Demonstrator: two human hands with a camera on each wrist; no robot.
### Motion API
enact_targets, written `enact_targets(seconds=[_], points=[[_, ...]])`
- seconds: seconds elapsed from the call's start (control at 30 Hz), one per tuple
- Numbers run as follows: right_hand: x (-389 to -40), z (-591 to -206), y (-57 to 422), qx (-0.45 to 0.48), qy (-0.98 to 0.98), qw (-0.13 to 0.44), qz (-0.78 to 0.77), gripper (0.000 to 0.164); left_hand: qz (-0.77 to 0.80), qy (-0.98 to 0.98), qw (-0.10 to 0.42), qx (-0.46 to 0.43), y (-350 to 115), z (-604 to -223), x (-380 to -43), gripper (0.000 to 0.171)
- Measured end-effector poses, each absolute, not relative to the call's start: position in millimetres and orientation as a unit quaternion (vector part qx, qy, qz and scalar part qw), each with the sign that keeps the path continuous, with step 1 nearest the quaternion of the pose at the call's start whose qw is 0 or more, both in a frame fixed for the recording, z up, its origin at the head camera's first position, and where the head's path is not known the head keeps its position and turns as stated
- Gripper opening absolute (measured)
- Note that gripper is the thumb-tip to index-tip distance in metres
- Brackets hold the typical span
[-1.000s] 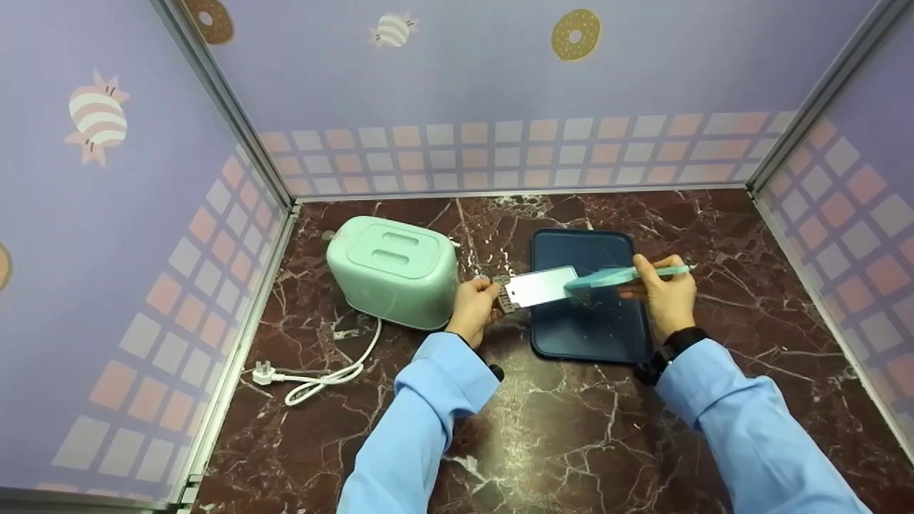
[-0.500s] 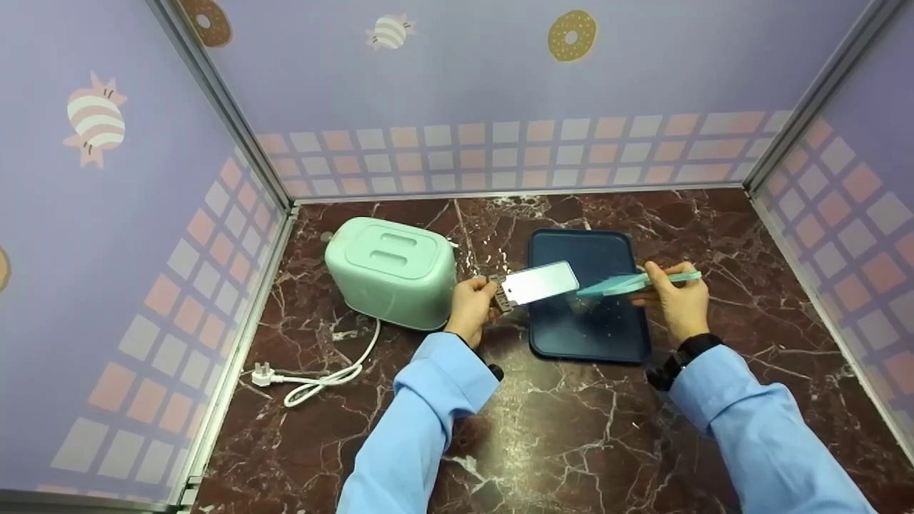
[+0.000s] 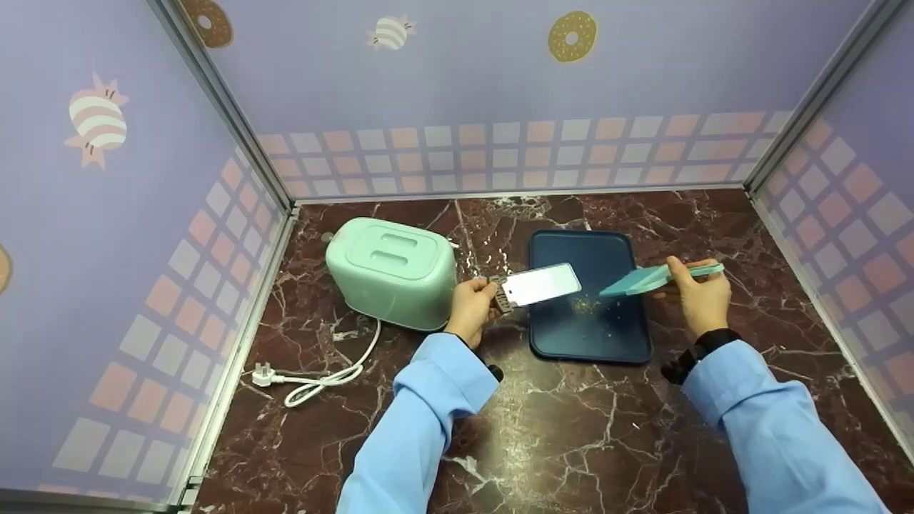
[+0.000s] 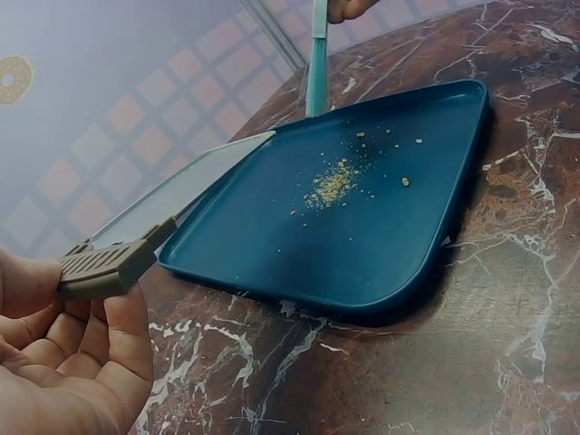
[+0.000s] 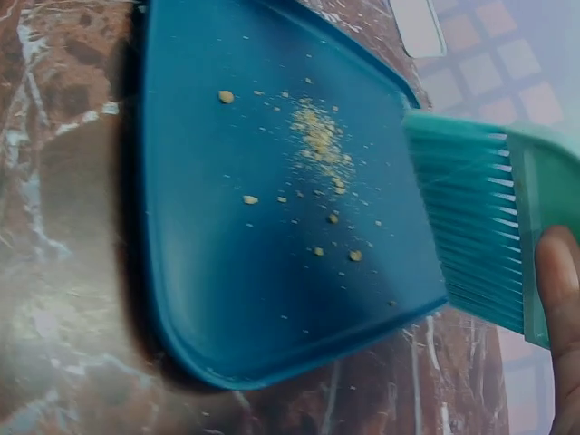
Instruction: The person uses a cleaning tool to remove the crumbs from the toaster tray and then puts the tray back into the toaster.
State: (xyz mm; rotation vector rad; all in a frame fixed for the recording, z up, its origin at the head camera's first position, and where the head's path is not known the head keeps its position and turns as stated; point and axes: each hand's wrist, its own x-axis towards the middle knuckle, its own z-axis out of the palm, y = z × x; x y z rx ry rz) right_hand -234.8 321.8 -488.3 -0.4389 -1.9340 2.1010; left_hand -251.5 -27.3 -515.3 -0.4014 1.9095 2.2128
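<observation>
My left hand [image 3: 471, 308] pinches the brown ridged handle [image 4: 109, 267] of a flat metal crumb tray [image 3: 544, 285] between thumb and fingers. The metal sheet slants over the left part of a dark blue tray [image 3: 589, 343]. In my right hand [image 3: 705, 303] is a teal brush [image 3: 643, 280], gripped by its handle, with bristles [image 5: 467, 213] pointing left over the blue tray's right side. A small heap of yellowish crumbs [image 4: 333, 186] lies on the blue tray below and between the two tools, with larger bits scattered around it.
A mint green toaster [image 3: 391, 278] stands left of my left hand. Its white cord [image 3: 346, 375] lies looped on the marbled table, ending in a plug [image 3: 263, 374]. White crumbs [image 3: 493, 250] dot the table behind the hand. Purple patterned walls [image 3: 457, 86] enclose the back and sides.
My right hand has drawn the brush rightward, away from the crumb tray's end. The crumb heap on the blue tray now shows more plainly. My left hand has stayed nearly still.
</observation>
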Motion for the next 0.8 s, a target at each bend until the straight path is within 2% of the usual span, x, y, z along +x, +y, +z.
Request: enact_targets(seconds=[0.07,0.2,0.47,0.8], points=[[-237,-484,324,-0.159,-0.672,0.131,0.711,0.031,0.746,0.646,0.096,-0.134,-27,-515,-252,0.043],[-243,-476,328,-0.168,-0.674,0.144,0.705,0.026,0.744,0.648,0.097,-0.13,-26,-513,-250,0.043],[-261,-460,322,-0.176,-0.684,0.171,0.687,0.016,0.74,0.652,0.101,-0.131,-24,-511,-250,0.026],[-280,-454,288,-0.109,-0.647,0.173,0.734,0.019,0.736,0.656,0.109,-0.124,-23,-512,-250,0.033]])
